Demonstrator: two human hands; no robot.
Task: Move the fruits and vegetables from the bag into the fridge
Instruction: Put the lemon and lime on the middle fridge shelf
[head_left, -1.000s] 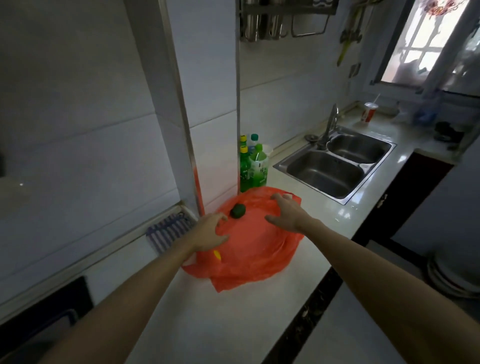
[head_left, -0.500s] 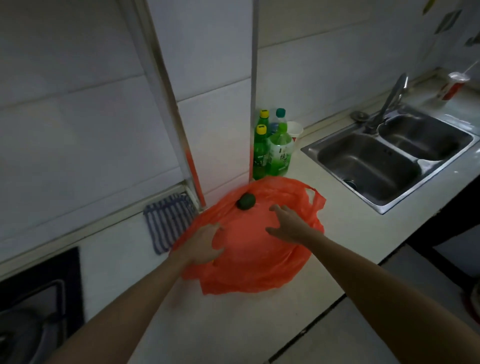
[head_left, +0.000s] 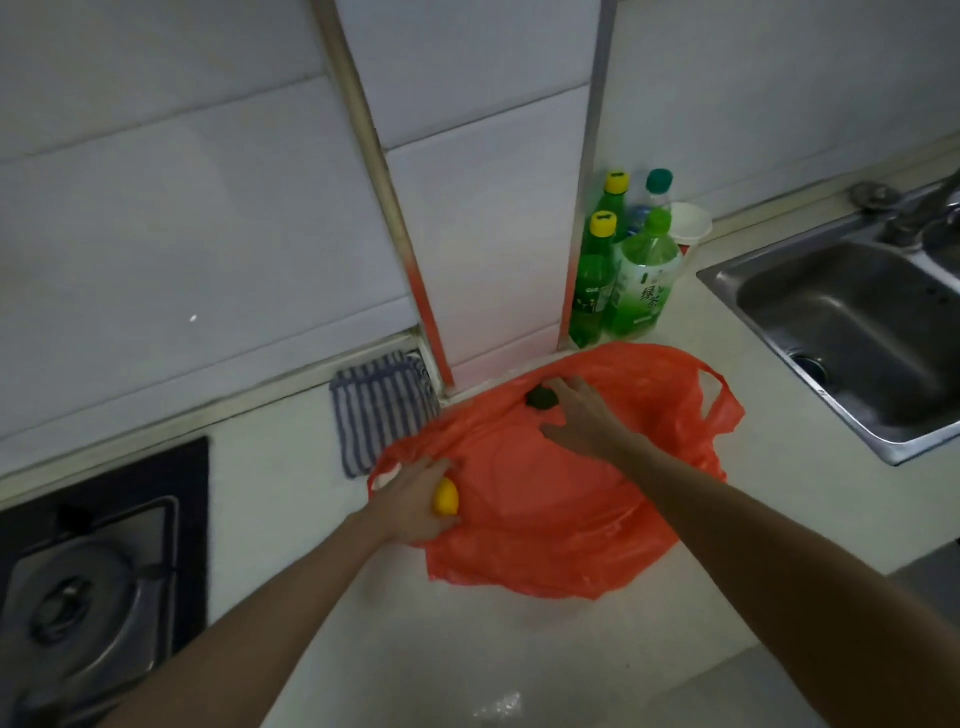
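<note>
Now, left grip (head_left: 413, 501) holds yellow fruit (head_left: 447, 497) — right grip (head_left: 584, 418) touches green fruit (head_left: 539, 399).

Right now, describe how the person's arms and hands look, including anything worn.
The left hand and right hand are bare: no gloves, rings, watch or bracelet show. The left forearm and right forearm are bare too, no sleeve in view.

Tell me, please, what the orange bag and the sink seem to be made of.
The orange bag: probably thin plastic film. It is slightly glossy, wrinkled and lies limp. The sink: metal, likely stainless steel. It is grey, with a dull brushed-looking sheen and soft reflections.
</note>
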